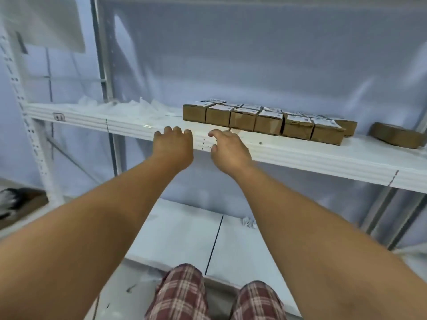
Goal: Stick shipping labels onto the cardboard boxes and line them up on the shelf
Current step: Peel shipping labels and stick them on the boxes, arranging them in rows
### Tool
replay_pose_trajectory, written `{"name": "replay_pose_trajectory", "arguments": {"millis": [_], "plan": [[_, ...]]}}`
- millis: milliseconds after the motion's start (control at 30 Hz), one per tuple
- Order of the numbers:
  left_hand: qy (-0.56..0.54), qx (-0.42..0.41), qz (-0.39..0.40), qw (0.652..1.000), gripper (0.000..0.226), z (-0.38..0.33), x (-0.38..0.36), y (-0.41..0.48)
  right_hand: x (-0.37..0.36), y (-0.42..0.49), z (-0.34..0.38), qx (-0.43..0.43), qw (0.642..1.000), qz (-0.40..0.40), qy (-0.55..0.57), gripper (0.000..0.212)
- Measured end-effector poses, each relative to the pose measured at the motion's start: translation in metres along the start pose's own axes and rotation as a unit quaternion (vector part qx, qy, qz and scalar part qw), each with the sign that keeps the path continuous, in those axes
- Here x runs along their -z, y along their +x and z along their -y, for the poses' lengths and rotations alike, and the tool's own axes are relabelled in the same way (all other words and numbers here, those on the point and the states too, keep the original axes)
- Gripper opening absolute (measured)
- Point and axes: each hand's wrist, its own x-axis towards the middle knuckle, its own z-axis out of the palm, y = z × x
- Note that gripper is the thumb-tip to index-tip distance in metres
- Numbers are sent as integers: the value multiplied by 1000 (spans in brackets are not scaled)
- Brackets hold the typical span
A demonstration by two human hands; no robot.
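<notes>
Several small cardboard boxes (263, 121) with white shipping labels on top stand in close rows on the white shelf (300, 155), right of centre. My left hand (173, 146) reaches to the shelf's front edge, fingers curled over it, holding nothing. My right hand (228, 151) hovers at the same edge just right of it, fingers loosely spread and empty, a short way in front of the box row. A flat brown cardboard piece (396, 135) lies on the shelf at the far right.
Crumpled white plastic wrap (129, 107) lies on the shelf's left part. A white upright post (27, 125) stands at left. A lower shelf board (184, 234) sits below. White sheeting covers the back. My plaid-trousered knees (184, 294) are at the bottom.
</notes>
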Motion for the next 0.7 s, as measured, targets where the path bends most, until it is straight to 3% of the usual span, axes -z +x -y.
{"name": "replay_pose_trajectory", "arguments": {"millis": [267,467,700], "plan": [[-45,-19,-11,999,38,62,-61,-29,-79,-16,30,88,991,90,-31,49],[9,54,1,999,23,92,-115,-41,-148,-5,40,113,973,196,-39,57],[16,81,140,987,24,131,-217,-28,-248,21,44,120,940,316,-41,59]]}}
